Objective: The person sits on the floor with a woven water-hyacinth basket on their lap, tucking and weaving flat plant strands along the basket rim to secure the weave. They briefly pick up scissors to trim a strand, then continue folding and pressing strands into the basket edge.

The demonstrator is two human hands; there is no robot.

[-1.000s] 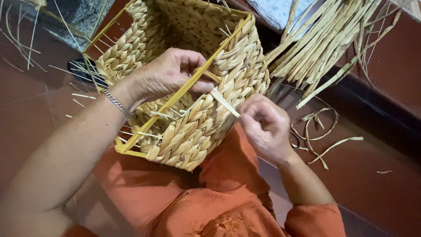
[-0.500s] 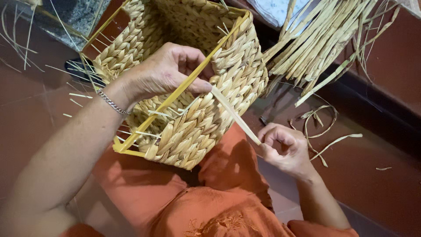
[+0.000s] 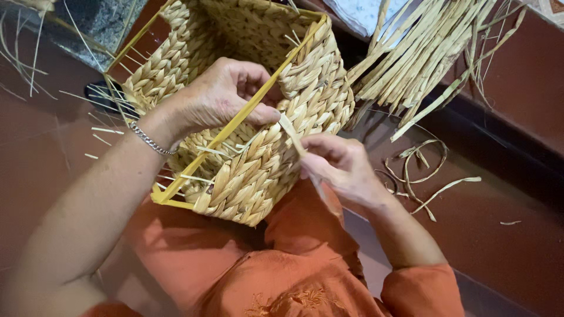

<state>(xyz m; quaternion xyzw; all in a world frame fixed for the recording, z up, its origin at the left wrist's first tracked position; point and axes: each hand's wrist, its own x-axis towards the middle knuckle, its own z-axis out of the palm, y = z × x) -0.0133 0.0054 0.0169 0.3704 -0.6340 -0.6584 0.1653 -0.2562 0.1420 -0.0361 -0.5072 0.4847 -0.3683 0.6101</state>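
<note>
Where basket (image 3: 258, 170) rests, loose reeds (image 3: 429, 53) beside.

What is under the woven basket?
The woven basket rests on a lap in orange cloth; the left hand grips its rim. The basket covers whatever lies directly beneath it.

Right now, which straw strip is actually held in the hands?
The flat strip running from the basket wall into the right hand; the others lie loose on the floor.

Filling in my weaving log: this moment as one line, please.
left hand: grips woven basket rim | right hand: pinches straw strip | loose straw bundle beside
</note>
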